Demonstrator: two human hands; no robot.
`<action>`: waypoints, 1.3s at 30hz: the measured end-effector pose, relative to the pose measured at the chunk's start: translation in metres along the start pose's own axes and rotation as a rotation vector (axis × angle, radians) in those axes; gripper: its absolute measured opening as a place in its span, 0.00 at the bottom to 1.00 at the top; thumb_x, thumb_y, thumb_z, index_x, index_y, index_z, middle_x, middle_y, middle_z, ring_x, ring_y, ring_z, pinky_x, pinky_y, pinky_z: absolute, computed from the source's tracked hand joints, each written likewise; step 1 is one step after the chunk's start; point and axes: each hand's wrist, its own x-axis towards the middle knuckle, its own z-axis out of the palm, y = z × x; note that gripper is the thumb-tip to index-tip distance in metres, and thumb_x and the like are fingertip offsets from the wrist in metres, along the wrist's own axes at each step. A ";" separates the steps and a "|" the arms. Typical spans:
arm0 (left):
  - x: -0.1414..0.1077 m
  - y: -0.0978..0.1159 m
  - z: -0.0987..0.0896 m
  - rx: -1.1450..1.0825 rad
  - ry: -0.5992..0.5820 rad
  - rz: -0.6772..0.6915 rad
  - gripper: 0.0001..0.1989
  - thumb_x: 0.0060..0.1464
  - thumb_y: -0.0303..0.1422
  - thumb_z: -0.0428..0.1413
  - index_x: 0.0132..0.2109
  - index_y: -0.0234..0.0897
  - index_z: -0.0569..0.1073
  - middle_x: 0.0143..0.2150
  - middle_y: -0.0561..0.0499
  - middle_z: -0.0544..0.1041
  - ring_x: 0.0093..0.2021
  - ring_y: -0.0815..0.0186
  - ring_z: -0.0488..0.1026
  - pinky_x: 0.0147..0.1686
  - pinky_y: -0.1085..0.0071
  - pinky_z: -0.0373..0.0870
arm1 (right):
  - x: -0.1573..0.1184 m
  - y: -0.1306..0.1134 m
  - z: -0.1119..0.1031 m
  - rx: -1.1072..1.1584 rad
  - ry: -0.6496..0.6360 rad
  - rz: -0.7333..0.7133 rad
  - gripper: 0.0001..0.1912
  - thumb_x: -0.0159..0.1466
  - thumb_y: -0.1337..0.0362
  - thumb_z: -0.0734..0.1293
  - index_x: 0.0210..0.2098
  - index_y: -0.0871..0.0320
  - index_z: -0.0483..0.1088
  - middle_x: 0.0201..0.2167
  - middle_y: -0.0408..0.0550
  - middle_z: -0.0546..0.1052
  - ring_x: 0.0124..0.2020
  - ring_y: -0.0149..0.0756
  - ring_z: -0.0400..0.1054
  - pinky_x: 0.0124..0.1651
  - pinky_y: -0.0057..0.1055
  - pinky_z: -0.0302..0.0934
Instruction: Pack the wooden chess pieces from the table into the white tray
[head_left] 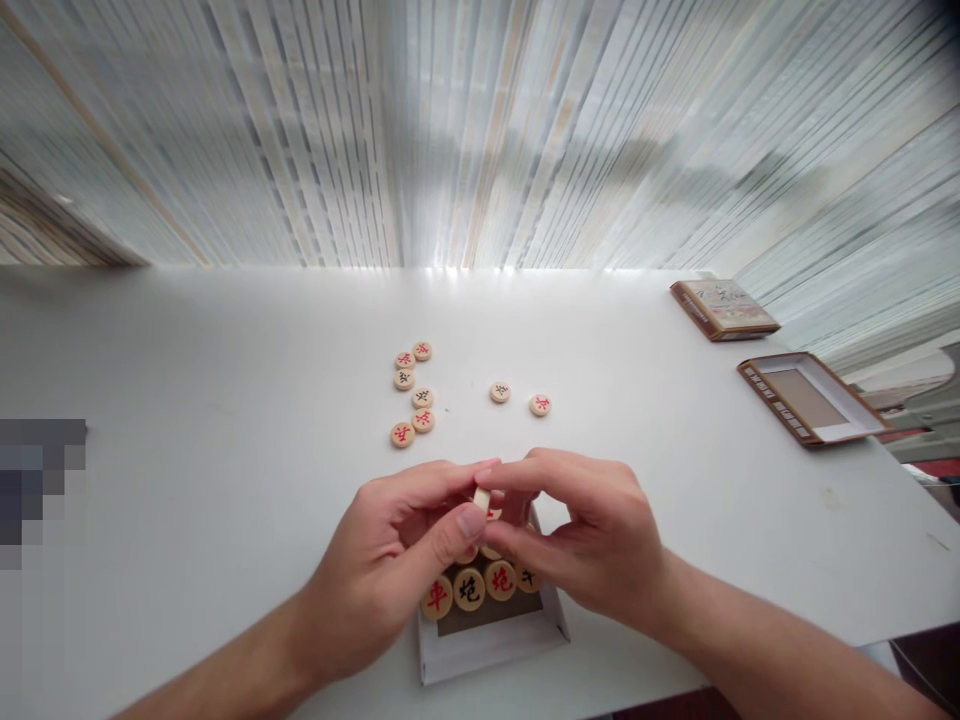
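Observation:
My left hand [386, 560] and my right hand [589, 525] meet over a shallow white box [495, 655], both closed on one wooden Chinese chess piece [482, 497]. The piece stands on edge between their thumbs and fingertips, so its face is turned out of clear view. Inside the box a row of round pieces shows, among them a red-marked piece [436, 597], a black-marked piece [469, 590] and another red one [500, 580]. My hands cover the far part of the box and some of the pieces there.
Beyond my hands, several loose pieces lie in a bent line [423, 398] on the white table [225, 400]. A black-marked piece [499, 392] and a red-marked piece [540, 405] lie apart to the right. A closed box [726, 308] and an open lid [776, 400] sit far right, before striped curtains [450, 130].

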 end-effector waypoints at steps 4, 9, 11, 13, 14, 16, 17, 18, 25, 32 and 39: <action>0.000 0.001 0.001 -0.079 0.000 -0.066 0.14 0.71 0.31 0.61 0.57 0.43 0.87 0.47 0.45 0.89 0.43 0.60 0.87 0.48 0.70 0.85 | 0.001 -0.001 -0.001 0.099 -0.005 0.113 0.09 0.62 0.69 0.81 0.41 0.58 0.83 0.25 0.43 0.81 0.22 0.29 0.73 0.28 0.24 0.73; 0.000 0.006 0.002 -0.151 -0.007 -0.177 0.11 0.69 0.33 0.63 0.54 0.42 0.89 0.43 0.46 0.90 0.41 0.62 0.87 0.45 0.74 0.85 | 0.002 -0.002 -0.002 0.311 -0.035 0.365 0.14 0.54 0.66 0.86 0.29 0.60 0.79 0.19 0.39 0.75 0.20 0.26 0.68 0.24 0.21 0.64; 0.001 0.006 0.002 -0.143 0.000 -0.181 0.11 0.70 0.34 0.63 0.53 0.43 0.89 0.40 0.48 0.89 0.39 0.64 0.86 0.43 0.76 0.84 | 0.003 -0.003 -0.003 0.387 -0.042 0.442 0.14 0.53 0.66 0.87 0.29 0.60 0.80 0.19 0.41 0.76 0.21 0.26 0.68 0.25 0.21 0.64; 0.001 0.006 0.001 -0.117 0.026 -0.176 0.11 0.70 0.36 0.62 0.52 0.44 0.89 0.34 0.50 0.88 0.35 0.68 0.84 0.39 0.79 0.83 | 0.004 -0.003 -0.003 0.495 -0.066 0.529 0.12 0.54 0.65 0.87 0.32 0.60 0.83 0.21 0.44 0.80 0.22 0.28 0.70 0.26 0.21 0.65; 0.000 0.005 0.001 -0.100 0.045 -0.176 0.11 0.71 0.36 0.62 0.52 0.43 0.89 0.32 0.51 0.86 0.33 0.69 0.83 0.38 0.81 0.82 | 0.005 -0.004 -0.004 0.555 -0.084 0.575 0.11 0.55 0.65 0.86 0.33 0.60 0.84 0.23 0.46 0.82 0.24 0.28 0.71 0.27 0.22 0.66; 0.000 0.002 0.001 -0.080 0.087 -0.175 0.11 0.71 0.36 0.62 0.52 0.43 0.89 0.30 0.52 0.85 0.31 0.71 0.83 0.37 0.83 0.81 | 0.008 -0.005 -0.005 0.662 -0.131 0.655 0.10 0.58 0.63 0.85 0.36 0.59 0.86 0.26 0.48 0.84 0.26 0.29 0.74 0.28 0.21 0.68; -0.001 0.001 0.001 -0.080 0.105 -0.173 0.11 0.71 0.35 0.62 0.53 0.44 0.88 0.30 0.53 0.85 0.31 0.71 0.83 0.36 0.84 0.81 | 0.009 -0.005 -0.006 0.698 -0.151 0.684 0.09 0.59 0.63 0.85 0.36 0.59 0.87 0.27 0.48 0.84 0.26 0.29 0.74 0.29 0.21 0.69; -0.001 0.000 0.002 -0.085 0.118 -0.169 0.11 0.71 0.35 0.62 0.54 0.44 0.88 0.30 0.53 0.86 0.31 0.72 0.83 0.36 0.84 0.81 | 0.010 -0.005 -0.007 0.720 -0.167 0.706 0.09 0.59 0.62 0.85 0.37 0.59 0.87 0.27 0.48 0.84 0.26 0.28 0.74 0.29 0.21 0.69; -0.003 0.000 0.003 -0.114 0.105 -0.156 0.12 0.70 0.29 0.62 0.54 0.45 0.87 0.32 0.53 0.87 0.31 0.72 0.84 0.34 0.85 0.81 | 0.012 -0.001 -0.010 0.622 -0.164 0.799 0.14 0.60 0.56 0.84 0.34 0.62 0.86 0.24 0.45 0.80 0.23 0.26 0.70 0.27 0.21 0.66; -0.005 -0.006 0.005 -0.070 0.072 -0.146 0.17 0.67 0.25 0.63 0.58 0.46 0.85 0.35 0.54 0.88 0.33 0.71 0.85 0.34 0.84 0.82 | 0.010 0.003 -0.008 0.680 -0.139 0.874 0.19 0.50 0.60 0.88 0.31 0.61 0.79 0.21 0.40 0.77 0.21 0.26 0.67 0.24 0.21 0.62; -0.011 -0.011 0.002 0.137 0.036 -0.009 0.20 0.66 0.22 0.62 0.60 0.44 0.84 0.42 0.53 0.90 0.38 0.68 0.88 0.42 0.79 0.85 | 0.007 0.004 -0.007 0.679 -0.168 0.932 0.24 0.44 0.62 0.90 0.29 0.61 0.76 0.20 0.36 0.73 0.23 0.25 0.66 0.28 0.22 0.62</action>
